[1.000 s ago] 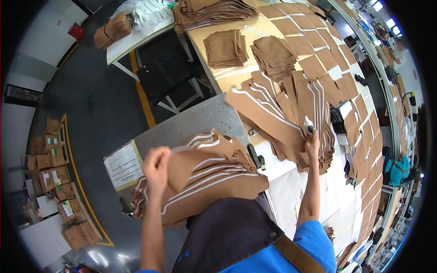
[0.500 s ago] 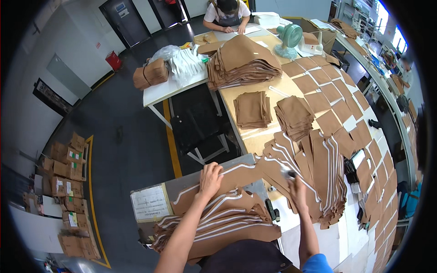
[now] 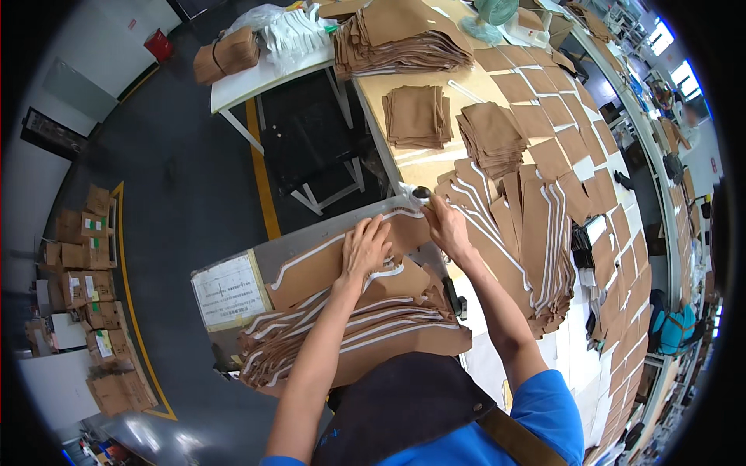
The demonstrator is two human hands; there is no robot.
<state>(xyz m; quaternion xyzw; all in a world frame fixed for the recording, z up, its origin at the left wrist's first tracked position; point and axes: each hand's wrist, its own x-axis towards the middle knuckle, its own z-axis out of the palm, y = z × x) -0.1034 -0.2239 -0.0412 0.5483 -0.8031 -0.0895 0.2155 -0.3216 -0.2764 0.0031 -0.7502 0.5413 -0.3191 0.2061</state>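
Observation:
A brown panel with a white strip along its far edge (image 3: 307, 268) lies flat on the grey work table (image 3: 225, 260). My left hand (image 3: 367, 247) rests on it, fingers spread and pressing down near its middle. My right hand (image 3: 448, 227) is closed around a small hand tool (image 3: 420, 194) with a round black end and a pale part, at the panel's right end; its exact kind is hard to make out. Nearer to me, a pile of brown panels with white strips (image 3: 365, 326) overlaps on the table. More stripped panels (image 3: 548, 241) fan out to the right.
Two stacks of brown pieces (image 3: 417, 116) stand beyond, before a taller pile (image 3: 400, 43). Brown pieces in rows (image 3: 556, 159) cover the right-hand table. A black stool (image 3: 307, 132) stands beside the tables. Cardboard boxes (image 3: 101, 279) are piled at the left. A green fan (image 3: 486, 19) stands far off.
My right hand has moved left and away from me with the tool, from the fanned panels to the flat panel's right end. My left hand has opened out flat. The view has tilted downward.

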